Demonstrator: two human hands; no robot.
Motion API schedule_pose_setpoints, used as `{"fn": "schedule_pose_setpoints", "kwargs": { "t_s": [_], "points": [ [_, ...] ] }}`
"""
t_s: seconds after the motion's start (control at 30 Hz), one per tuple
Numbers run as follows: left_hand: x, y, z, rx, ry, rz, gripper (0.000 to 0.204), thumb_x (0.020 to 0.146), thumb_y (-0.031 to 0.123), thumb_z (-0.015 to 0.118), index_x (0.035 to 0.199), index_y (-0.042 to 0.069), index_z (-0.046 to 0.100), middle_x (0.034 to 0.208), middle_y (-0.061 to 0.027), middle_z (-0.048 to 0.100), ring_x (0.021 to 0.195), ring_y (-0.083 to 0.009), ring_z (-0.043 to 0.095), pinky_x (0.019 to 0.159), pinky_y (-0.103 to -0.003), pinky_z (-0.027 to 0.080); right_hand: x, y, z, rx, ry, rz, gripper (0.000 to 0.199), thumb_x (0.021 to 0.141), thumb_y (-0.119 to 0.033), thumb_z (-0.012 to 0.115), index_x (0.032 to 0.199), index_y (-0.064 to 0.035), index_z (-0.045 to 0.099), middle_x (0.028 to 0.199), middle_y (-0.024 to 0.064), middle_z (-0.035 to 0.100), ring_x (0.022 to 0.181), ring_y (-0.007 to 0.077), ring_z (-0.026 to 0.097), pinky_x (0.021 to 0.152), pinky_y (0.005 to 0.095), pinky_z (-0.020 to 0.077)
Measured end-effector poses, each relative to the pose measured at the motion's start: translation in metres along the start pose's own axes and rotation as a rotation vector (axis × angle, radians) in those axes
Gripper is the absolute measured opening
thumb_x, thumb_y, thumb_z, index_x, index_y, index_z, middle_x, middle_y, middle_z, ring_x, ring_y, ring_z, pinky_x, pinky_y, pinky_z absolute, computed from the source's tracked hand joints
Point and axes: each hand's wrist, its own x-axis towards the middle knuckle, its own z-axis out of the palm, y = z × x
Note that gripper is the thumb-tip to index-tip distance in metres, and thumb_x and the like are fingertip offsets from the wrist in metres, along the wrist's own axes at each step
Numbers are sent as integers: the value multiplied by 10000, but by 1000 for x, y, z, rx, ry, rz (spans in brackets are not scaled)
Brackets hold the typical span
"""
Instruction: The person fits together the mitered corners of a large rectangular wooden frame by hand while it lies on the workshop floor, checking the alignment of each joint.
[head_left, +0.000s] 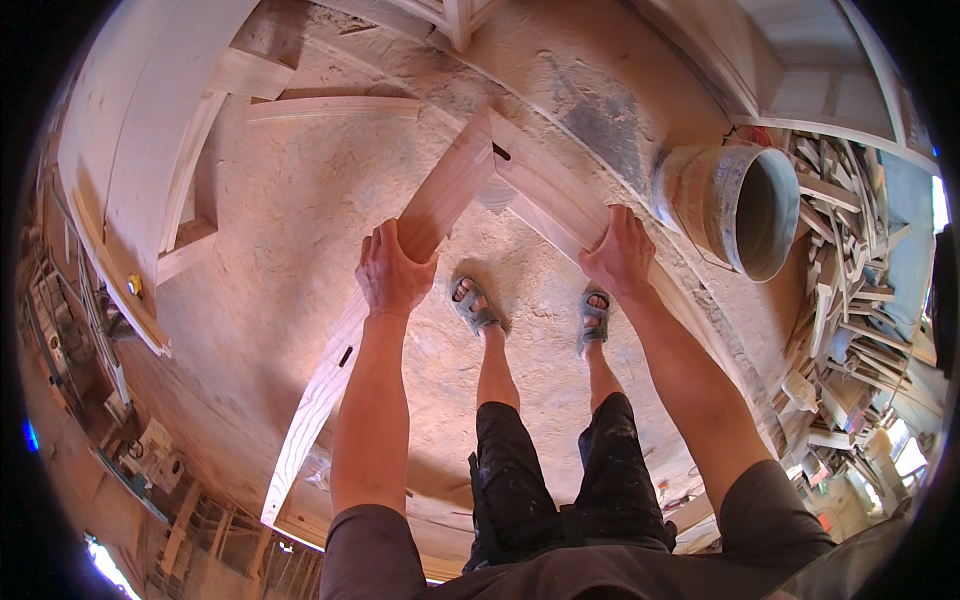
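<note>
Two pale wooden boards meet in an angled corner in front of me, above the floor. My left hand is wrapped round the left board, which runs on past it toward the lower left. A dark slot shows in that board below the hand. My right hand grips the right board, partly hidden behind my forearm farther down. Another dark slot lies close to the corner. Whether the boards are fastened together I cannot tell.
A dirty bucket lies tipped at the right, beside a heap of wood offcuts. Wooden cabinet frames stand at the upper right and upper left. A tape measure rests at the left. My sandalled feet are on the dusty floor.
</note>
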Motion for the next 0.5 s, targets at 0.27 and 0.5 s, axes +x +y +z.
{"fn": "schedule_pose_setpoints", "kwargs": {
  "t_s": [0.27, 0.5],
  "points": [
    [-2, 0, 3, -8, 25, -21, 656, 706, 267, 902, 1225, 67, 554, 1158, -169, 676, 1119, -407, 631, 913, -536, 557, 0, -1, 0, 11, 7, -24, 721, 689, -198, 846, 1309, -53, 507, 1261, 204, 627, 1193, 428, 611, 991, 553, 499],
    [4, 6, 0, 42, -45, -78, 659, 705, 290, 894, 1208, 69, 531, 1141, -197, 683, 1106, -415, 638, 928, -558, 542, -1, -8, -2, -10, 23, -9, 660, 697, -171, 823, 1267, -43, 516, 1238, 207, 624, 1171, 425, 615, 976, 546, 507]
  ]
}}
